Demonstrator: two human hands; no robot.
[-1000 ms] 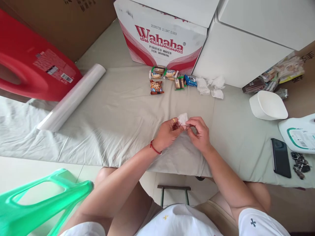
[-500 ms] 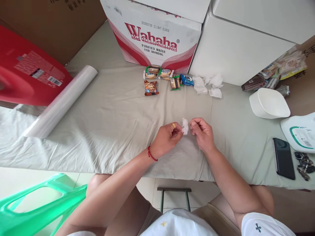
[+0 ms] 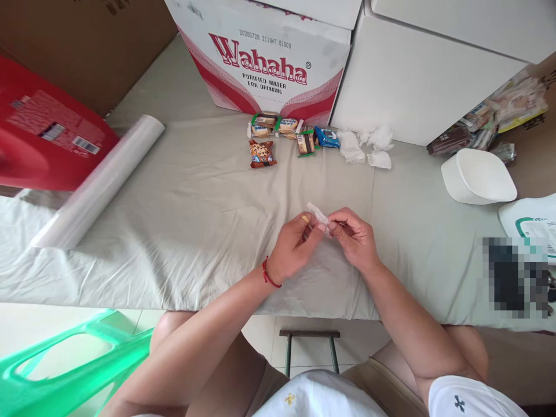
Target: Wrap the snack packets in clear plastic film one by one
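Observation:
A small crumpled piece of thin whitish plastic is pinched between my two hands above the cloth-covered surface. My left hand, with a ring and a red cord bracelet, grips its lower part between thumb and fingers. From the other side, the fingertips of my right hand are closed on its edge. The plastic sticks up and leans to the left. Part of it is hidden behind the fingers, and whether it is a bag or a piece of film I cannot make out.
Behind lie several wrapped snacks, including a brown cookie packet and a blue packet, beside crumpled white plastic pieces. A clear film roll and red jug stand left. A white bowl is right; a water carton stands behind.
My right hand has moved left onto the whitish plastic and now pinches it as well. The plastic has gone from upright to leaning left.

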